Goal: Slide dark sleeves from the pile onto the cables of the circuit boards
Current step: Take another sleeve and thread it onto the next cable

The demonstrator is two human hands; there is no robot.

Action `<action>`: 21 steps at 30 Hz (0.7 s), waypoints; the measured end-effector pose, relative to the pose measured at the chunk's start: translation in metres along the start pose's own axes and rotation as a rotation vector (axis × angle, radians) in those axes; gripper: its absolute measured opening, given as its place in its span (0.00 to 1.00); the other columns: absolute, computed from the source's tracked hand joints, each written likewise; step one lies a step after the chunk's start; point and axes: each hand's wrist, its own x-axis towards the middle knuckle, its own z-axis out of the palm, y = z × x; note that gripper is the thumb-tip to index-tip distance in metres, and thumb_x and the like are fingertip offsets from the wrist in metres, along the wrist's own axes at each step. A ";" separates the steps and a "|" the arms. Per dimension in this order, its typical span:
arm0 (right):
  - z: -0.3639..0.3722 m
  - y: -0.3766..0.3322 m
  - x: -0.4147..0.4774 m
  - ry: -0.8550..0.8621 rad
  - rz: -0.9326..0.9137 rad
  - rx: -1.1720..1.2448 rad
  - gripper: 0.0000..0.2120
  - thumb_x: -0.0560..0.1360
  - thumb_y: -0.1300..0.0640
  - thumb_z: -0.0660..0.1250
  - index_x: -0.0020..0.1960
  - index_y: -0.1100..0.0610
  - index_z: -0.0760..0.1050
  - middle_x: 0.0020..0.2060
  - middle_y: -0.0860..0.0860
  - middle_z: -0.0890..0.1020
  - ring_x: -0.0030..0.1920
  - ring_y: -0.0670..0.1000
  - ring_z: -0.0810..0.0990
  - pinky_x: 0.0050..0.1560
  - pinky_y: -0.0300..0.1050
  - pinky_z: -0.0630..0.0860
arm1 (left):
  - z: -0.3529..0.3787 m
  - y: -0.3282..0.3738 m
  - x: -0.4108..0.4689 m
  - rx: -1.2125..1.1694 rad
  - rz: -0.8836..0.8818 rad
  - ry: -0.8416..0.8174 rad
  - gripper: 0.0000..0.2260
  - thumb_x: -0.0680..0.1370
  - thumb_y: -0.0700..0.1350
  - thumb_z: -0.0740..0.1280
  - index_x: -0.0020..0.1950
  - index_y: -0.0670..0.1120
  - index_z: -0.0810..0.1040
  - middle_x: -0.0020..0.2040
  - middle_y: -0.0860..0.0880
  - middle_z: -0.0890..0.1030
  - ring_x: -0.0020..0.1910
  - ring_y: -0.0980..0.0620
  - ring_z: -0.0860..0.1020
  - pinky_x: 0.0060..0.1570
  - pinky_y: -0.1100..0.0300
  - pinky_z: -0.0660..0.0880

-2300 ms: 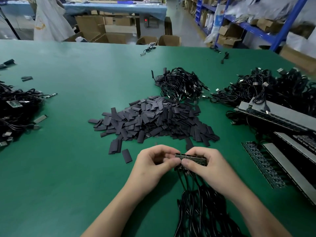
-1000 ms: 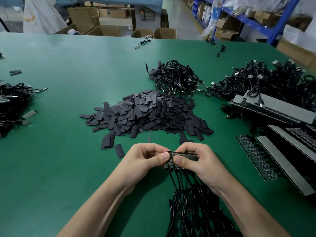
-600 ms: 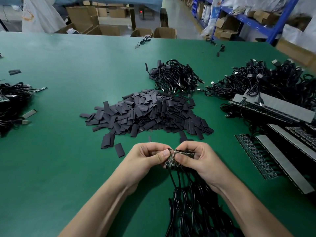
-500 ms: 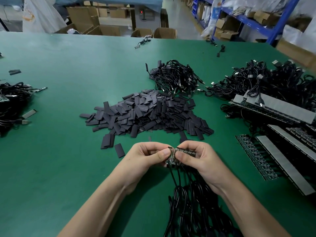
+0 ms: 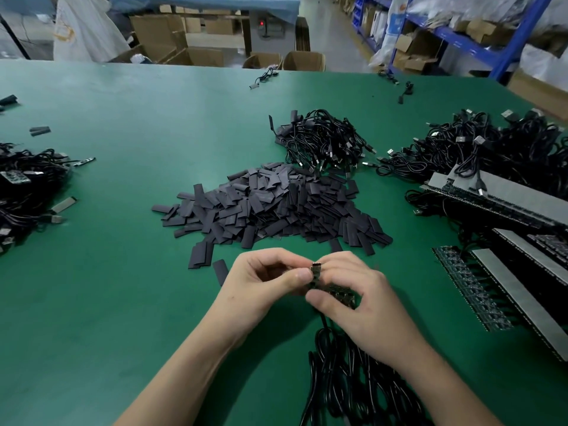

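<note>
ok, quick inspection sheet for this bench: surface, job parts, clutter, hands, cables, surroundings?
Surface: green table, flat, evenly lit.
Job's things: sleeve pile at centre; boards held just in front of it.
Clutter: stray sleeves beside the pile and at far left; board strips laid out at right.
Hands: left hand and right hand both pinch the boards.
Cables: black cables hang from the boards toward the person; tangled heaps behind the pile, at right and at left.
Surroundings: cardboard boxes, blue shelving.
</note>
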 end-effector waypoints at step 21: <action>-0.030 -0.040 0.000 -0.165 0.200 0.483 0.18 0.75 0.36 0.72 0.46 0.52 0.82 0.40 0.52 0.89 0.47 0.54 0.88 0.58 0.51 0.80 | -0.094 0.027 -0.001 1.292 -0.250 0.147 0.22 0.65 0.55 0.84 0.57 0.57 0.85 0.49 0.58 0.80 0.48 0.56 0.78 0.53 0.52 0.79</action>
